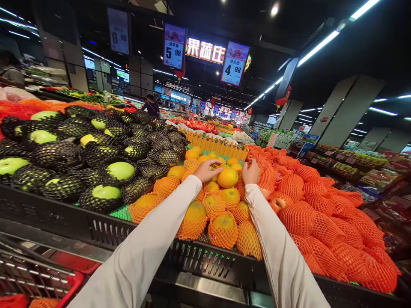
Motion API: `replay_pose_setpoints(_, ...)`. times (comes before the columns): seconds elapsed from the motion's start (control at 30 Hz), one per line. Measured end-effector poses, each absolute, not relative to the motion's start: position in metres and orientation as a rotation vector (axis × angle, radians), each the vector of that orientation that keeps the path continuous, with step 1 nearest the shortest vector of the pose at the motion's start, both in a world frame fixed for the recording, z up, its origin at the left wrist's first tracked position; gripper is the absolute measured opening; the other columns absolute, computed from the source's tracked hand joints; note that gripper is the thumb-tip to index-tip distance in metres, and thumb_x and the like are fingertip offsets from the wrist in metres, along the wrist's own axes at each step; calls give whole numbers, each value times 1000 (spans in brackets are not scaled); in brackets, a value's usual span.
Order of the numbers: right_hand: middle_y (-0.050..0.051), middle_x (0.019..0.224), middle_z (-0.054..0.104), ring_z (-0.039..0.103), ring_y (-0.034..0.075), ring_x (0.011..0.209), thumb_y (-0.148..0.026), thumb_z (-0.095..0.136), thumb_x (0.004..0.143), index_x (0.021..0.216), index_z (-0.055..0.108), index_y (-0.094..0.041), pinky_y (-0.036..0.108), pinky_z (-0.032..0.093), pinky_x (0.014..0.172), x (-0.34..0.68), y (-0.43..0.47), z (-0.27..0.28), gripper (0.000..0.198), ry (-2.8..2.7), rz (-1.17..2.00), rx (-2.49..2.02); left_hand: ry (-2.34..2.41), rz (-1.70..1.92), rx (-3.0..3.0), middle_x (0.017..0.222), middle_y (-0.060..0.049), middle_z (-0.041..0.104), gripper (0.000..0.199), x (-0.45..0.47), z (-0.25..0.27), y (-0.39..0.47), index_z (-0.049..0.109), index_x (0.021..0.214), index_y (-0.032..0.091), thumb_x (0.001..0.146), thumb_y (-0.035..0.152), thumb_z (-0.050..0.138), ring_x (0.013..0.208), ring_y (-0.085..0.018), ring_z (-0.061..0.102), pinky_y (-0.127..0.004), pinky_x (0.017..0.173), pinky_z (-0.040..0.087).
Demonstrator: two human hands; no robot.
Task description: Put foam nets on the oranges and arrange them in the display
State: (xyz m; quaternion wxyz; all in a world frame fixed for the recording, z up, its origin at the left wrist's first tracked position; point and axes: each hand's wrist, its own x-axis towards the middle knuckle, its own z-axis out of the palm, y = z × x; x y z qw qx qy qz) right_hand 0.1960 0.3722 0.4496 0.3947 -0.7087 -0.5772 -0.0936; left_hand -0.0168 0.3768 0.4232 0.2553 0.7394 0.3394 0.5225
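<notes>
Reaching out over the fruit stand, both hands flank one orange [227, 178] that has no net around its visible side and sits on top of the orange pile. Taking twelve o'clock as straight ahead, it lies at about four o'clock from the left hand [205, 172] and at nine o'clock from the right hand [251, 173]. The left is nearer: its fingers and thumb are parted, tips at the orange's eleven o'clock edge, though whether they touch is hard to tell. The right hand has its fingers bent upward, just beside the pile; whether it grips anything cannot be made out. Being nearly round, the orange shows no clear long axis.

Netted oranges [223, 226] lie below at six o'clock, behind the black crate wall [250, 268]. Green apples [121, 171] in dark nets fill nine o'clock, and fruit in red nets [324, 231] spreads from two to four. A yellow fence [218, 145] stands at twelve, a shopping cart [75, 286] at eight.
</notes>
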Motion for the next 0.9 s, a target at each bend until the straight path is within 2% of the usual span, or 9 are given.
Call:
replay_pose_setpoints(0.1, 20, 109, 73, 68, 30, 102, -22, 45, 91, 117, 66, -14, 38, 48, 86, 200, 373, 445, 35, -1526, -161, -1897, 908, 1355, 2038, 120, -14, 71, 49, -17, 424, 371, 72, 112, 16, 79, 52, 69, 106, -26, 66, -44, 97, 53)
replay_pose_setpoints(0.17, 20, 105, 75, 69, 31, 100, -17, 54, 84, 107, 72, -15, 38, 48, 85, 202, 375, 443, 29, -1602, -120, -1916, 858, 1254, 2070, 127, -14, 66, 58, -16, 426, 365, 70, 117, 18, 72, 54, 76, 114, -29, 62, -44, 95, 53)
replay_pose_setpoints(0.27, 15, 109, 76, 69, 29, 105, -16, 60, 80, 111, 73, -19, 35, 49, 88, 201, 376, 441, 33, -1697, -110, -1875, 776, 1096, 2148, 139, -14, 59, 79, -16, 427, 361, 65, 127, 21, 56, 50, 89, 123, -32, 57, -46, 103, 48)
replay_pose_setpoints(0.37, 12, 117, 75, 67, 27, 110, -17, 59, 81, 116, 70, -20, 34, 49, 89, 198, 375, 443, 37, -1729, -141, -1811, 806, 1047, 2178, 138, -14, 60, 89, -15, 425, 362, 60, 132, 22, 53, 48, 91, 117, -31, 60, -48, 104, 47)
replay_pose_setpoints(0.47, 10, 121, 73, 67, 25, 109, -17, 56, 84, 118, 68, -20, 33, 49, 91, 195, 373, 446, 36, -1734, -176, -1728, 850, 1056, 2181, 130, -13, 64, 85, -16, 424, 363, 60, 129, 22, 55, 49, 90, 109, -28, 63, -48, 100, 50)
replay_pose_setpoints(0.57, 10, 121, 72, 66, 22, 106, -26, 45, 93, 117, 66, -19, 33, 48, 93, 192, 368, 450, 33, -1729, -215, -1623, 868, 1065, 2149, 125, -12, 63, 81, -16, 424, 362, 59, 123, 22, 54, 48, 90, 106, -26, 63, -45, 97, 51)
replay_pose_setpoints(0.7, 11, 115, 72, 65, 20, 105, -44, 26, 101, 111, 66, -18, 30, 46, 94, 184, 358, 457, 48, -1776, -246, -1381, 934, 1097, 2076, 121, -9, 61, 74, -15, 424, 363, 55, 117, 22, 54, 45, 88, 93, -21, 64, -41, 88, 54)
replay_pose_setpoints(0.77, 10, 115, 73, 65, 20, 104, -51, 32, 99, 112, 66, -20, 30, 46, 95, 179, 353, 457, 48, -1919, -187, -1240, 1018, 1141, 2034, 115, -9, 63, 69, -15, 422, 367, 52, 113, 21, 58, 46, 85, 87, -20, 65, -39, 84, 55)
replay_pose_setpoints(0.9, 8, 131, 68, 63, 24, 116, -60, 46, 93, 132, 57, -24, 34, 46, 99, 170, 349, 454, 54, -2184, -17, -1170, 1154, 1197, 1967, 106, -9, 66, 56, -18, 420, 372, 52, 109, 20, 67, 50, 75, 90, -23, 65, -39, 84, 54)
